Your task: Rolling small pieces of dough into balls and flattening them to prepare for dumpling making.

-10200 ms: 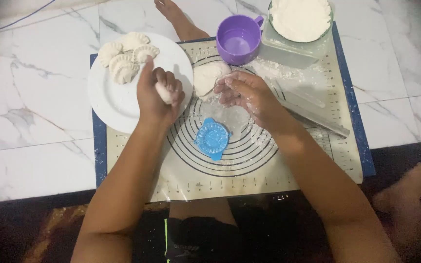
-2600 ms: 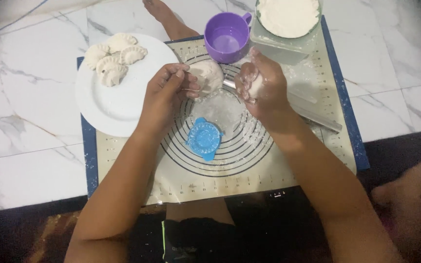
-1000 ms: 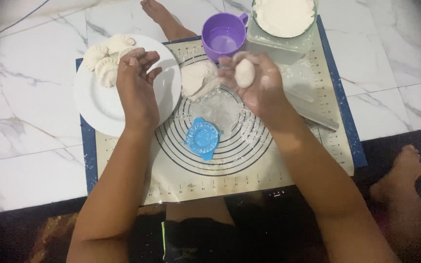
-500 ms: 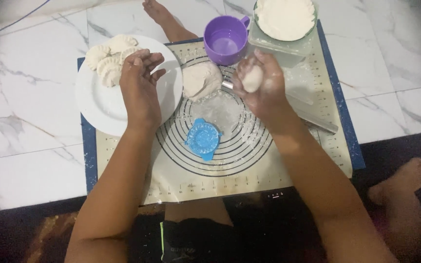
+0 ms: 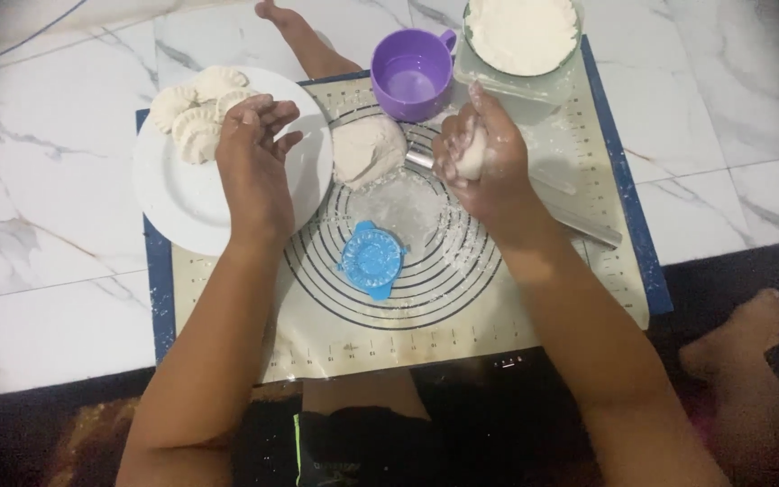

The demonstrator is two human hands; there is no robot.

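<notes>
Gripping a dough ball [image 5: 472, 155] in right hand [image 5: 484, 162], fingers curled around it; left hand [image 5: 254, 167] loosely spread, empty, over white plate [image 5: 182, 203] beside dumplings [image 5: 193, 113].

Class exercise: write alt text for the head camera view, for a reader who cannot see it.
Seen from above, a person's right hand grips a small dough piece over a baking mat, while the left hand hovers open over a white plate of shaped dumplings. A blue dumpling mould, dough lump, purple cup and flour bowl sit nearby.

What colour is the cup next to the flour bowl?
Purple, seen clearly in the head view: the cup stands at the mat's far edge.
</notes>
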